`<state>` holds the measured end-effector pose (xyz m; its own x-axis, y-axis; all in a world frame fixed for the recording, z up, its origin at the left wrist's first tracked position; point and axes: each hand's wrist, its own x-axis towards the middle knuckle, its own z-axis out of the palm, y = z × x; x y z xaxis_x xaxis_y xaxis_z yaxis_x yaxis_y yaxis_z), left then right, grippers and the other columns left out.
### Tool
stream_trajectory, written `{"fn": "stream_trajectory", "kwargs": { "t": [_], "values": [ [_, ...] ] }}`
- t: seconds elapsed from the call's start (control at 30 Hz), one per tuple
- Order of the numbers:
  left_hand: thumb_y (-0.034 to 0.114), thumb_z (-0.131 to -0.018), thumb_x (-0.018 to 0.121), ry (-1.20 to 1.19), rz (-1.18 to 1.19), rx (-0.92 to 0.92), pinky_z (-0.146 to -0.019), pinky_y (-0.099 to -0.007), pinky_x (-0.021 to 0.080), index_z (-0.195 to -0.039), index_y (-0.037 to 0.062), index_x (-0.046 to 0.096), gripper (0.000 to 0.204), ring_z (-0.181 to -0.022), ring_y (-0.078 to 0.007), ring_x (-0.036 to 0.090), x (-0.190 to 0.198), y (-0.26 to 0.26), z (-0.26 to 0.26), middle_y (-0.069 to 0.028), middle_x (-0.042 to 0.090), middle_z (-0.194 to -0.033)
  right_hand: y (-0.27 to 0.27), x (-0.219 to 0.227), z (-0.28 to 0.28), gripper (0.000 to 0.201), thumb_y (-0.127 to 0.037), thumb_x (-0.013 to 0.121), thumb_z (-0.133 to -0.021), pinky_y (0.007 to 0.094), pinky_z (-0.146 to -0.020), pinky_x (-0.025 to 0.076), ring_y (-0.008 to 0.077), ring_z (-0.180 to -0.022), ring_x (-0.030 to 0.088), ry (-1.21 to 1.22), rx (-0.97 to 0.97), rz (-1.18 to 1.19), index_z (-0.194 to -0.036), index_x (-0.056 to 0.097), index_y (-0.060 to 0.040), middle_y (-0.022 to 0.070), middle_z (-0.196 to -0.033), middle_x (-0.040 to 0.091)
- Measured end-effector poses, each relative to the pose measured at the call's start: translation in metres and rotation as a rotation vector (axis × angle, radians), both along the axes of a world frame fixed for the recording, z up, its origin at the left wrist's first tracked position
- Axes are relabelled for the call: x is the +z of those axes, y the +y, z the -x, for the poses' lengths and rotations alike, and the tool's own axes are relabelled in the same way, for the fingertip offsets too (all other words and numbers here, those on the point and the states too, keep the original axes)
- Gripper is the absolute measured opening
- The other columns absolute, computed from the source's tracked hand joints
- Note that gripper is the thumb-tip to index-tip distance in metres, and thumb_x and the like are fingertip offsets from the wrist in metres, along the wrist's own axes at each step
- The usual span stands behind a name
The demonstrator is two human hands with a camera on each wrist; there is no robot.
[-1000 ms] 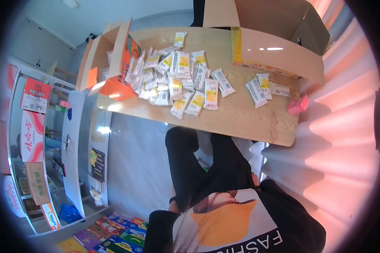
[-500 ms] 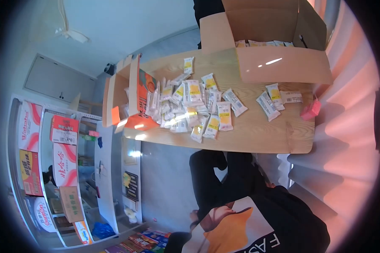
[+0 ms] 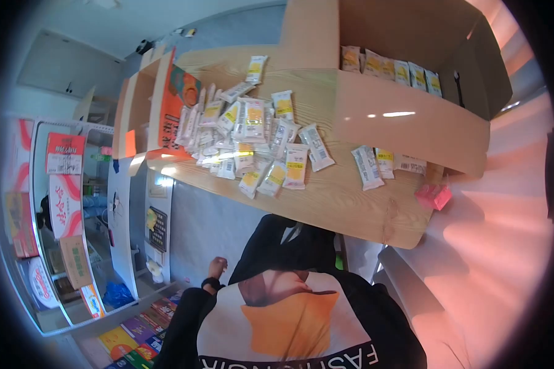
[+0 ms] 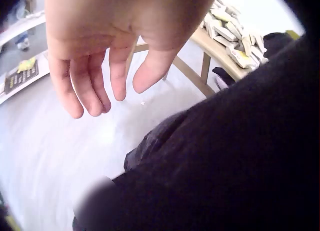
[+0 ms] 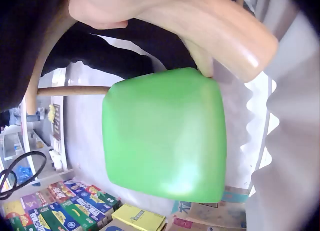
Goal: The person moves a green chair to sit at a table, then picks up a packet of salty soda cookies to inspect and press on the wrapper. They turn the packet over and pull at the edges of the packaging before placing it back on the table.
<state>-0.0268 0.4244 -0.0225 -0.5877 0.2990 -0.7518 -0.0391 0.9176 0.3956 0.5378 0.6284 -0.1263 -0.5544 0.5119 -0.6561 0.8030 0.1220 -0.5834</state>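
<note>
My left hand [image 4: 125, 35] hangs beside the dark trouser leg, fingers loosely bent and holding nothing. In the head view the same hand [image 3: 217, 267] is left of the body, below the table's front edge. A chair with a green seat [image 5: 165, 136] and wooden frame shows in the right wrist view. At the top there, my right hand [image 5: 102, 8] grips the chair's wooden rail [image 5: 220, 30]; most of its fingers are hidden, and the head view does not show it. White-and-yellow wrapped snack packets [image 3: 252, 120] lie heaped on the wooden table [image 3: 345, 215].
A large open carton [image 3: 412, 111] with a row of packets stands at the table's right. An orange-sided carton [image 3: 175, 101] is at its left end. A pink object [image 3: 434, 195] sits at the right edge beside the curtain [image 3: 474, 246]. Shelves [image 3: 74, 227] stand at left.
The head view has swung, showing more packets inside the large carton. My left hand has moved out from beside the lap to the left. The packets on the table lie as before.
</note>
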Motion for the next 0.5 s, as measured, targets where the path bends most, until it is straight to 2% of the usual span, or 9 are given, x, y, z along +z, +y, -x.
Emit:
{"fn": "stream_trajectory", "kwargs": {
  "t": [0.07,0.17,0.27,0.33,0.4,0.43,0.47,0.5],
  "values": [
    [0.017,-0.07,0.043,-0.013,-0.006,-0.08,-0.043,-0.0233,0.04,-0.08,0.003,0.049,0.017,-0.05,-0.0124,0.05,0.008,0.041,0.017,-0.0064,0.052,-0.061,-0.013,0.009,0.008,0.03,-0.029,0.04,-0.072,0.0395,-0.066,0.041,0.032,-0.071,0.05,0.011,-0.057,0.026,-0.094,0.047,-0.0096,0.0156,-0.084,0.051],
    [0.02,-0.073,0.04,0.061,-0.112,-0.212,-0.044,-0.0227,0.04,-0.08,0.0042,0.049,0.02,-0.052,-0.0112,0.049,-0.01,0.091,0.042,-0.005,0.052,-0.061,-0.032,0.025,0.025,0.03,-0.03,0.04,-0.072,0.0393,-0.065,0.041,0.0318,-0.07,0.05,0.02,-0.139,0.049,-0.093,0.048,-0.0099,0.0152,-0.083,0.051],
    [0.013,-0.071,0.04,-0.01,-0.294,-0.216,-0.044,-0.0228,0.037,-0.074,0.0005,0.049,0.016,-0.049,-0.0109,0.046,-0.027,0.145,0.044,-0.0052,0.05,-0.058,-0.058,0.053,0.05,0.03,-0.03,0.04,-0.072,0.0391,-0.065,0.041,0.0316,-0.068,0.051,0.023,-0.222,0.06,-0.093,0.048,-0.0101,0.0148,-0.083,0.051],
    [0.014,-0.068,0.043,-0.159,-0.194,-0.254,-0.043,-0.0231,0.037,-0.075,0.0008,0.049,0.016,-0.048,-0.0118,0.047,-0.027,0.175,0.041,-0.0054,0.051,-0.058,-0.061,0.07,0.066,0.03,-0.03,0.04,-0.072,0.0389,-0.065,0.041,0.0315,-0.067,0.051,0.019,-0.268,0.052,-0.093,0.048,-0.0103,0.0146,-0.082,0.052],
    [0.015,-0.067,0.044,-0.265,-0.147,-0.287,-0.042,-0.0233,0.037,-0.076,0.0008,0.05,0.017,-0.047,-0.0122,0.047,-0.041,0.198,0.043,-0.0056,0.051,-0.058,-0.043,0.085,0.081,0.03,-0.031,0.04,-0.072,0.0388,-0.065,0.042,0.0313,-0.066,0.051,0.022,-0.309,0.01,-0.093,0.049,-0.0105,0.0143,-0.082,0.052],
    [0.015,-0.067,0.045,-0.258,-0.129,-0.388,-0.041,-0.0231,0.037,-0.076,0.0011,0.05,0.017,-0.047,-0.0122,0.048,-0.052,0.202,0.05,-0.0057,0.051,-0.058,-0.036,0.088,0.093,0.03,-0.031,0.04,-0.072,0.0387,-0.065,0.042,0.0313,-0.065,0.051,0.025,-0.329,-0.004,-0.092,0.049,-0.0106,0.0142,-0.082,0.052],
    [0.015,-0.067,0.046,-0.249,-0.109,-0.484,-0.041,-0.0229,0.036,-0.077,0.0015,0.05,0.018,-0.047,-0.0123,0.048,-0.061,0.203,0.054,-0.0059,0.052,-0.058,0.018,0.126,0.119,0.029,-0.022,0.043,-0.071,0.0377,-0.059,0.042,0.033,-0.063,0.05,-0.214,-0.113,-0.109,-0.093,0.047,-0.0042,0.0175,-0.078,0.051],
    [0.015,-0.067,0.046,-0.263,-0.114,-0.486,-0.041,-0.0229,0.036,-0.077,0.0015,0.05,0.018,-0.047,-0.0123,0.048,-0.063,0.2,0.053,-0.0059,0.052,-0.058,0.051,0.124,0.117,0.027,-0.018,0.047,-0.069,0.0389,-0.056,0.039,0.0344,-0.061,0.048,-0.297,-0.064,-0.339,-0.09,0.045,-0.0013,0.0197,-0.073,0.05]
  ]
}}
